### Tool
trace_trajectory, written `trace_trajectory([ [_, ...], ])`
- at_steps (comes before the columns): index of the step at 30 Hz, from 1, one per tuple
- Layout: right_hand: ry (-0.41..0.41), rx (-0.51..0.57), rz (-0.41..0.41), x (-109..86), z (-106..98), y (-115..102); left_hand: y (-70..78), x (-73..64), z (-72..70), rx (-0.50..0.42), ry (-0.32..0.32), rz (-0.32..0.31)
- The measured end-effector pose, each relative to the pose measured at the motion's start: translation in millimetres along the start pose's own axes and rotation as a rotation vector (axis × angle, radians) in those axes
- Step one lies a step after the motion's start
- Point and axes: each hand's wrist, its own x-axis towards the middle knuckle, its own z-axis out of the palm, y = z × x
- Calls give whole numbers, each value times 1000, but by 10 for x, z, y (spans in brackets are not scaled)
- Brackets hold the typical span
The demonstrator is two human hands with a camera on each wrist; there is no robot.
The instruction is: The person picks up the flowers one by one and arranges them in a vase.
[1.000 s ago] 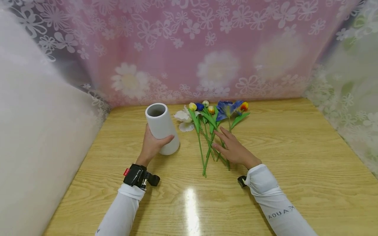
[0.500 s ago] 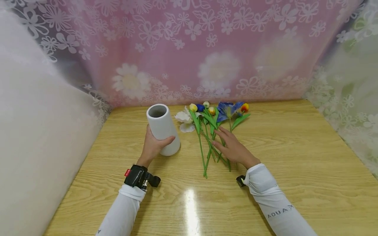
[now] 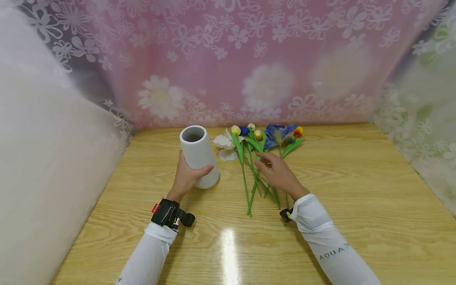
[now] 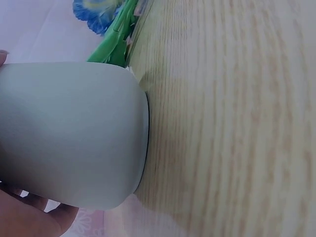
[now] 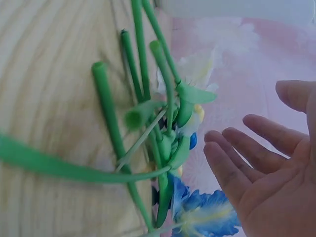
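Observation:
A tall white vase (image 3: 200,156) stands upright on the table, its round mouth facing up. My left hand (image 3: 186,175) grips its lower half, thumb across the front and fingers around the far side. In the left wrist view the vase's base (image 4: 98,138) meets the wood. To the right lies a loose bunch of artificial flowers, with green stems (image 3: 246,186) crossing towards me. My right hand (image 3: 279,172) hovers over the upper stems. The right wrist view shows its fingers (image 5: 261,155) spread and slightly bent, with nothing between them and the stems beside them.
The flower heads lie near the back edge: a large white bloom (image 3: 225,143), a yellow tulip (image 3: 236,130), a large blue bloom (image 3: 279,135) and an orange-red tulip (image 3: 299,131). A pink floral curtain (image 3: 213,79) closes off the back. Pale sheets hang on both sides.
My right hand has shifted slightly, its fingers drawing closer to the thumb over the stems. My left hand keeps its hold on the vase. The whole view has drifted a little.

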Motion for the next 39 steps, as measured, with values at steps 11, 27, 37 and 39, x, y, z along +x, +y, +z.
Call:
trace_trajectory([
  [11,-32,-32,45,99,75,-131,-4,5,6,-3,-8,14],
  [27,-111,-13,155,258,228,-150,-13,1,-11,-16,-19,17],
  [37,-128,-127,180,310,326,-198,-9,-6,-12,-6,-17,0],
  [39,-128,-149,185,322,342,-196,-12,-6,-13,-7,-16,-1],
])
